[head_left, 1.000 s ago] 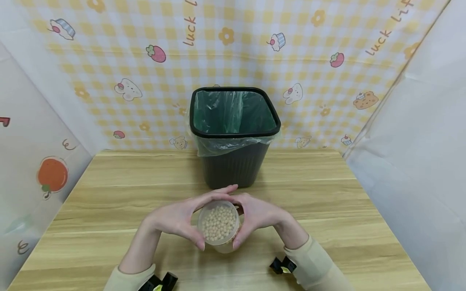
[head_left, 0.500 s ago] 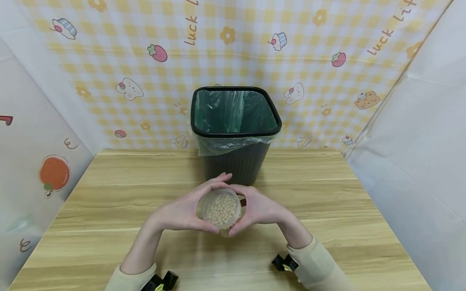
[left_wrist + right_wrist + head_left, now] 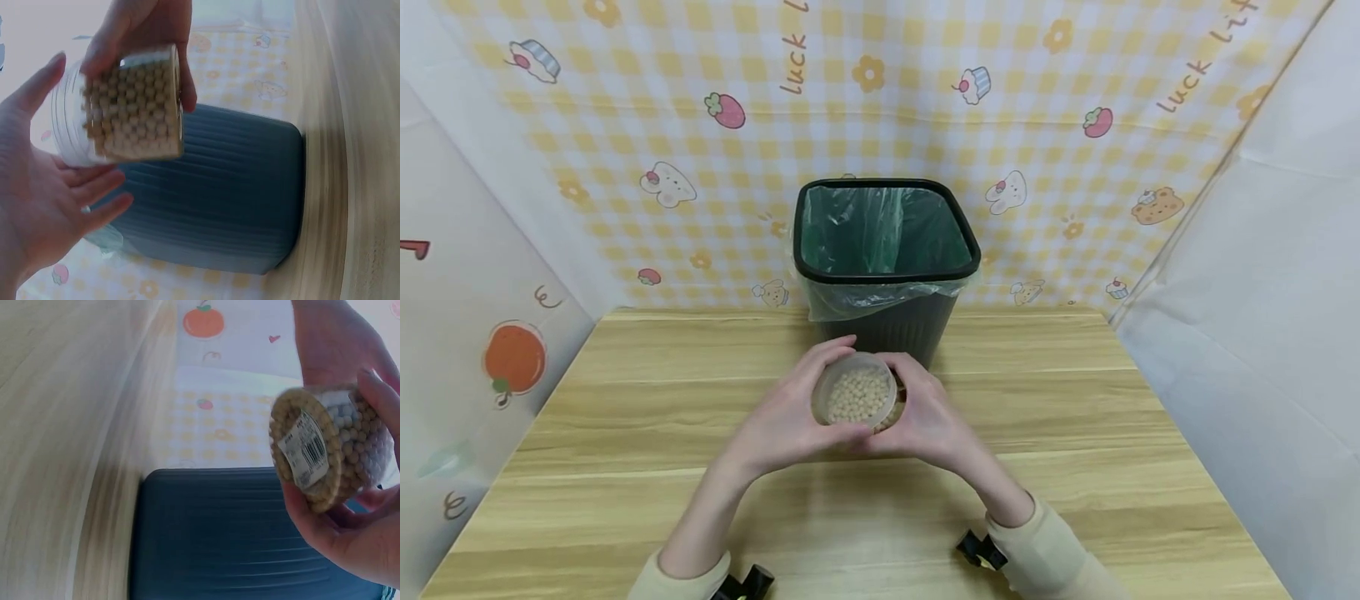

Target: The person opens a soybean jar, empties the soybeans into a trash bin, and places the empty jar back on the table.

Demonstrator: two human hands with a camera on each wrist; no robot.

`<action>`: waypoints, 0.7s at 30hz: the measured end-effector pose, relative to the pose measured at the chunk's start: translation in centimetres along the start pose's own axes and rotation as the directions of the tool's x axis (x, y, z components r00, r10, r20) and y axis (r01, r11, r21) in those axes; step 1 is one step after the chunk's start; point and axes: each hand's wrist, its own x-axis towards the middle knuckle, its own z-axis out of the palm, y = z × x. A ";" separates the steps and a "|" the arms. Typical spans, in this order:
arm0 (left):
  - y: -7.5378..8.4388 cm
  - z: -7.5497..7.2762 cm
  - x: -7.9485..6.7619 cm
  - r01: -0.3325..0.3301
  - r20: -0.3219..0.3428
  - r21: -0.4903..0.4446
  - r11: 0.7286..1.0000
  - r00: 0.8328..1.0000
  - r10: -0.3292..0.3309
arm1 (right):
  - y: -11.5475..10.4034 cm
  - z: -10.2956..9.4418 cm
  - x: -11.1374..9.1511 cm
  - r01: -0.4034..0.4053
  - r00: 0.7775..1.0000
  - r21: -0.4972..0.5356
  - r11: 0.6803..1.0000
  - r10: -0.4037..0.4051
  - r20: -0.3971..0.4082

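Observation:
A clear plastic jar (image 3: pixel 859 395) filled with small pale beige balls is raised above the table, in front of the bin, tilted. My left hand (image 3: pixel 784 423) curves round the jar's left side near its rim, thumb at the near edge. From the other side my right hand (image 3: pixel 928 422) grips the jar lower down. In the right wrist view, the base of the jar (image 3: pixel 331 447) shows a white barcode label (image 3: pixel 305 450). The left wrist view has the jar (image 3: pixel 134 115) on its side between both hands. Whether a clear lid covers it, I cannot tell.
A dark ribbed trash bin (image 3: pixel 891 329) stands at the back of the wooden table (image 3: pixel 662 400), lined with a clear bag (image 3: pixel 850 302) folded over its rim. Behind it hangs a yellow checked cloth (image 3: pixel 730 167). Pale sheets flank the table on both sides.
Both hands have lifted the jar and carried it away from me toward the bin. The bin has stayed in place.

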 end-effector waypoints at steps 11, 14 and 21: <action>1.5 1.3 0.4 0.198 -0.183 0.161 0.967 0.969 -0.168 | 0.0 0.8 0.0 0.026 0.984 -0.199 0.980 -0.060 -0.165; 1.7 1.9 0.4 0.231 -0.229 0.161 0.960 0.955 -0.191 | 0.0 1.0 0.1 0.020 0.978 -0.242 0.970 -0.070 -0.196; 2.3 2.8 0.3 0.327 -0.319 0.183 0.927 0.912 -0.259 | 0.0 1.8 0.2 0.002 0.960 -0.343 0.939 -0.097 -0.261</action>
